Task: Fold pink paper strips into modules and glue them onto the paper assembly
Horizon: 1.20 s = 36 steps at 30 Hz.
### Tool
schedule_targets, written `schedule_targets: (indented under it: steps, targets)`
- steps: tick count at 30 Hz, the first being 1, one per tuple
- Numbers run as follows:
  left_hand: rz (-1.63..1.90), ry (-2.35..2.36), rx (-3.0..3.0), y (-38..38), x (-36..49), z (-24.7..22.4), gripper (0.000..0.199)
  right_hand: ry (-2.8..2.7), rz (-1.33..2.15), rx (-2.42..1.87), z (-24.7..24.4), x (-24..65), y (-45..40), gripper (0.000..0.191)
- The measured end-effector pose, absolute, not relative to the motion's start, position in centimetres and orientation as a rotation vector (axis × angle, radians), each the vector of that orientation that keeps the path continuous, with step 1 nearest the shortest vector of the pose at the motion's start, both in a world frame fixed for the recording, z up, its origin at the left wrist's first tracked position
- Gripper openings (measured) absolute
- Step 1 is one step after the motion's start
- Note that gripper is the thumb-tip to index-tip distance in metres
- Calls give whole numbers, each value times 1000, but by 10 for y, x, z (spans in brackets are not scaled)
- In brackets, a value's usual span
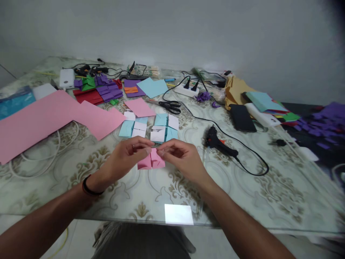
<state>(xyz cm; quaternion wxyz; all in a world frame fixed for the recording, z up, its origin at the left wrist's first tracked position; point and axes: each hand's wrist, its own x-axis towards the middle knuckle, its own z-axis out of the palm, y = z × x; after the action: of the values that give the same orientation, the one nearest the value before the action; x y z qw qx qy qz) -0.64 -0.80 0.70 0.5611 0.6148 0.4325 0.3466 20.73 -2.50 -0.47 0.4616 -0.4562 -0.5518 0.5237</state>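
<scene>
A small pink folded paper (145, 163) is held between my hands, its two flaps meeting along a middle line. My left hand (126, 154) pinches its upper left edge between thumb and fingers. On the upper right edge, my right hand (183, 154) does the same. Fingers hide the top of the paper. Just beyond lie two groups of folded blue and white papers (126, 128), the right one (171, 135) almost touching my fingertips. A flat pink square (140, 107) partly overlaps the left group.
To the right rests a black glue gun (215, 140) with its cable looping forward. Black-handled scissors (171, 106) lie behind the folded papers. Large pink sheets (40, 118) spread over the left side. A white power strip (185, 90) and a black phone-like slab (242, 118) sit farther back.
</scene>
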Motion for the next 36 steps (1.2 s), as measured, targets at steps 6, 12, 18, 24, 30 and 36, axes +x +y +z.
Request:
schedule_targets:
  steps: [6,12,18,24,30,36]
  targets:
    - [735,995,1320,-10,-4,3,24,-1326,1317,-1108,-3,204,-26,22]
    - [766,998,1401,-9,-6,5,18,-1392,1380,-1186,-3,201,-27,33]
    - [771,1025,1548,-9,-7,5,17,-1468,1373,-1209,-3,201,-28,41]
    - [732,1045,1539,-7,-7,6,19,-1480,1376,-1188,-3,202,-28,40]
    - [724,1064,1596,-5,-8,9,21,-1492,1347,-1179,-5,200,-28,37]
    - [678,1088,1623,-7,-9,6,22,-1499,1363,-1138,-6,199,-28,29]
